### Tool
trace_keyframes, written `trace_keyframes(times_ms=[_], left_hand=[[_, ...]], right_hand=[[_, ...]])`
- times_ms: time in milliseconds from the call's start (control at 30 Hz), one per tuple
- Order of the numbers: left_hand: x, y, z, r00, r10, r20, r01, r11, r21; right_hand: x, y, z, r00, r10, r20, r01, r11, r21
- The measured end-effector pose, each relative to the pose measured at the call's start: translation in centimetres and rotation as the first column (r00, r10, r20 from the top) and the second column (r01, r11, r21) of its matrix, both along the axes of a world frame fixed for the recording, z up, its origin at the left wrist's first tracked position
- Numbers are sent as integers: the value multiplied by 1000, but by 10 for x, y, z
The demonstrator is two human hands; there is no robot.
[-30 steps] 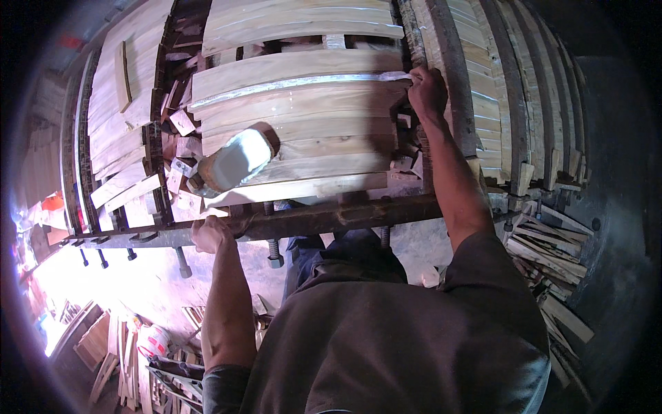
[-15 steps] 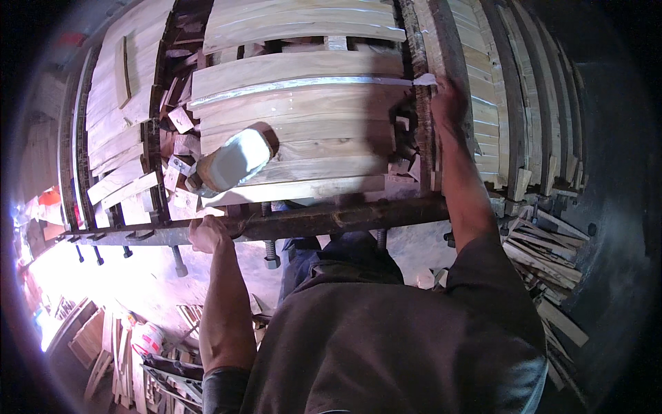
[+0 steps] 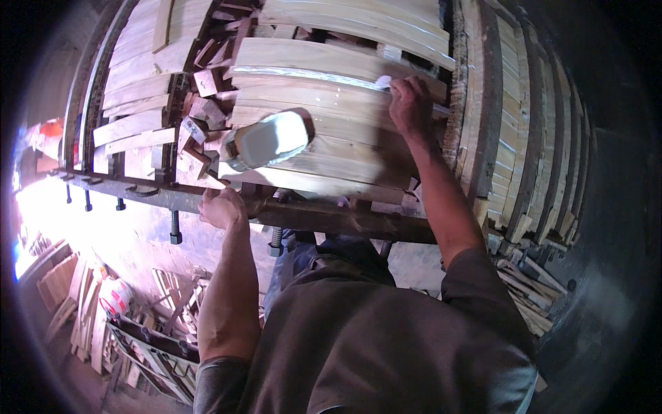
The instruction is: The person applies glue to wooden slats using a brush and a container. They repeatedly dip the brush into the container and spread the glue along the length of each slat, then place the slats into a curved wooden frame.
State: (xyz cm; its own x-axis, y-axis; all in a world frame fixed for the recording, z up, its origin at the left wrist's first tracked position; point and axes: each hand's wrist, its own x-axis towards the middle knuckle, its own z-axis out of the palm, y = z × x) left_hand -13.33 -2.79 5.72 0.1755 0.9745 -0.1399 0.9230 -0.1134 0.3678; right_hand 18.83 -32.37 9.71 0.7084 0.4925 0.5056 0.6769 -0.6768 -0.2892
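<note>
My right hand (image 3: 412, 103) is closed on a small glue spreader (image 3: 384, 82), its tip coated white and touching a board's edge. Most of the spreader is hidden by the fingers. A wet white glue line (image 3: 296, 72) runs along that edge, between pale wooden boards (image 3: 303, 103) lying side by side. Nearer to me, a cut-open plastic jug (image 3: 276, 140) of white glue rests on its side on the boards. My left hand (image 3: 223, 208) is curled over the dark metal beam (image 3: 317, 215) at the front of the rack.
Clamp bolts (image 3: 276, 241) hang below the beam. Wood offcuts (image 3: 207, 83) fill the gap left of the boards. More clamped panels (image 3: 507, 103) stand at the right, with another board stack (image 3: 138, 90) at the left. Scrap strips (image 3: 527, 297) lie on the floor.
My right hand has drawn the spreader leftward along the glued edge, from the right end of the boards. My left hand stays on the beam. The whole view has shifted and turned slightly.
</note>
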Motion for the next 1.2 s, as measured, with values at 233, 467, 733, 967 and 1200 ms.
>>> trace_keyframes(times_ms=[233, 467, 733, 967, 1200], left_hand=[[10, -14, 18, 997, -77, 2, 75, 975, 208], [2, -10, 6, 998, 1, 64, -14, 979, 204], [13, -7, 29, 988, 93, 123, -95, 995, 9], [12, -9, 24, 994, 71, 81, -76, 995, 64], [10, -12, 19, 996, 62, 58, -67, 993, 97]], right_hand=[[-5, 108, -10, 985, 168, -25, -168, 985, 26], [-11, 207, -22, 933, 359, -7, -358, 931, 72], [-14, 292, -33, 886, 463, -31, -451, 874, 180], [-23, 284, -46, 896, 430, -115, -377, 871, 315], [-32, 184, -63, 919, 190, -347, -95, 957, 273]])
